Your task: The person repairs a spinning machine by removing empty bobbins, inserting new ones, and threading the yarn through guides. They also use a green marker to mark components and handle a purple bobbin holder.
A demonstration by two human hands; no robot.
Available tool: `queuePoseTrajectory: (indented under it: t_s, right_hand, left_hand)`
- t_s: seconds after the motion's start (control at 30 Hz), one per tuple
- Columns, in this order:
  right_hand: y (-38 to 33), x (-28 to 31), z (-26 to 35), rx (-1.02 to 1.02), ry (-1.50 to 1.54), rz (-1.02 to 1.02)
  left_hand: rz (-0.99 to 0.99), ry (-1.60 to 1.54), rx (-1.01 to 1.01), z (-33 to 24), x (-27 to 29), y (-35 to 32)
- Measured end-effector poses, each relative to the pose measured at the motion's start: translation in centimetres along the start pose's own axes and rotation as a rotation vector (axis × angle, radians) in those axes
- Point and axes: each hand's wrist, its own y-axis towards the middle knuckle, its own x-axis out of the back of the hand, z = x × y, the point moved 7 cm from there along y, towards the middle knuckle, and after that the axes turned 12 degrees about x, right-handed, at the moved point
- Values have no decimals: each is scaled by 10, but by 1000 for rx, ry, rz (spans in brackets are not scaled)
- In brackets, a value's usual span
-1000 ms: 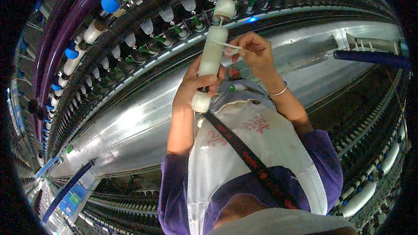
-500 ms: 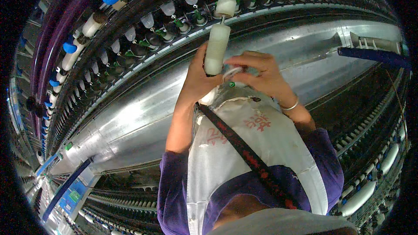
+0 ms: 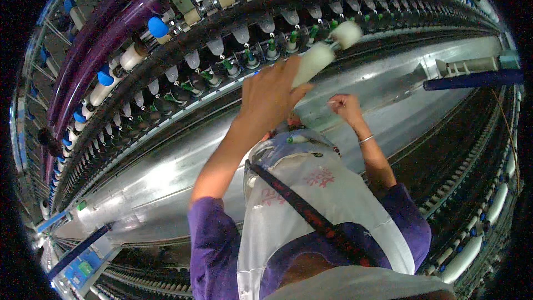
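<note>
My left hand point(image 3: 271, 93) is wrapped round a pale roller point(image 3: 313, 65), which slants up and to the right. A second short cylinder point(image 3: 346, 34) sits at its far end, past a narrow neck, slightly blurred; the hand hides the roller's lower part. Off to the right, well apart from the roller, my right hand point(image 3: 347, 108) is closed with the fingers curled in. What it holds, if anything, is too small to make out. Below both hands hangs a white apron point(image 3: 333, 189), with a small green tube point(image 3: 298, 139) at its front pocket.
Beyond the hands runs a long spinning frame with a row of spindles carrying green tubes point(image 3: 271, 46). White rollers point(image 3: 133, 55) and blue caps point(image 3: 158, 26) line its upper part, beside purple pipes point(image 3: 105, 39). A metal cover point(image 3: 183, 161) lies under my arms.
My left hand has lifted the roller up and tilted it to the right. My right hand has drawn away from it, its fingers now curled. The view has shifted a little.
</note>
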Motion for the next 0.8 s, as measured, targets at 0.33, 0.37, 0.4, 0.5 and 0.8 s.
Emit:
queuePoseTrajectory:
  t_s: [0.33, 0.37, 0.4, 0.5, 0.8]
  right_hand:
    - [-11, -57, 31, 428, -101, 183]
    - [-13, -55, 32, 387, -136, 187]
    - [-15, -53, 32, 350, -136, 216]
    - [-19, -47, 32, 235, 132, 241]
    - [-10, -26, 95, 279, 832, 99]
  left_hand:
    - [-721, 506, -240, -85, 93, 171]
    - [-745, 595, -186, -78, 92, 177]
    - [-756, 560, -172, -73, 88, 178]
    - [-942, 498, -189, -66, 79, 167]
    - [508, -537, 257, 3, -83, 5]
